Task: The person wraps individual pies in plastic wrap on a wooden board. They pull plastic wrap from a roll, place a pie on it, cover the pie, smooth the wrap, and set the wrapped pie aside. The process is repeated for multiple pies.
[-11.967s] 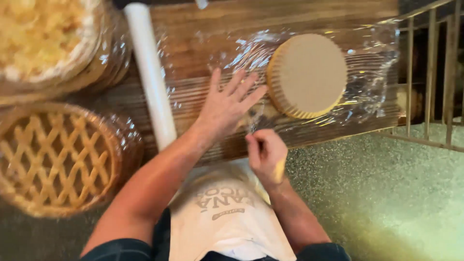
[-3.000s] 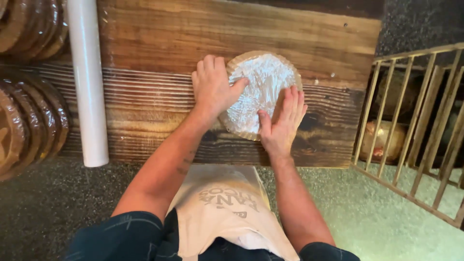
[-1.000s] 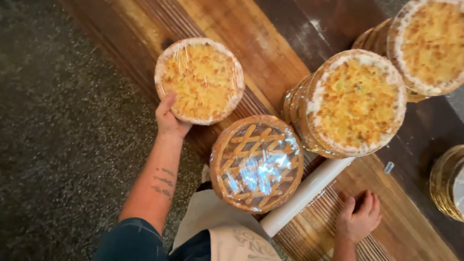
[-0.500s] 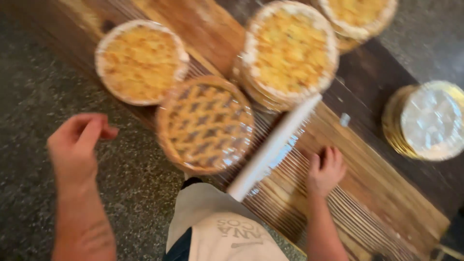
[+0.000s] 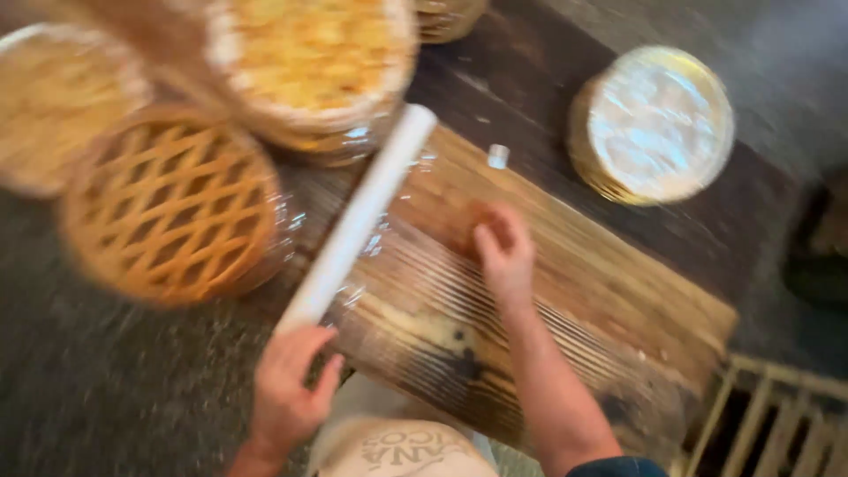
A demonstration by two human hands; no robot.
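Note:
A white roll of cling film point(image 5: 358, 216) lies slanted across the wooden counter point(image 5: 565, 291). My left hand point(image 5: 287, 389) rests at the roll's near end, fingers curled against it. My right hand point(image 5: 502, 252) lies flat on the counter just right of the roll, pressing on a stretch of clear film point(image 5: 389, 256) drawn out from it. The picture is blurred by motion.
A wrapped lattice-topped pie point(image 5: 168, 208) sits left of the roll. Behind it stand stacked crumb-topped pies point(image 5: 309, 57), with another pie point(image 5: 53, 102) at far left. A film-wrapped pie stack point(image 5: 654, 124) stands at the back right. A metal rack point(image 5: 777, 415) is at the lower right.
My left hand came in from the left, where it had set down a crumb-topped pie, to the roll's near end. My right hand moved up along the counter beside the roll.

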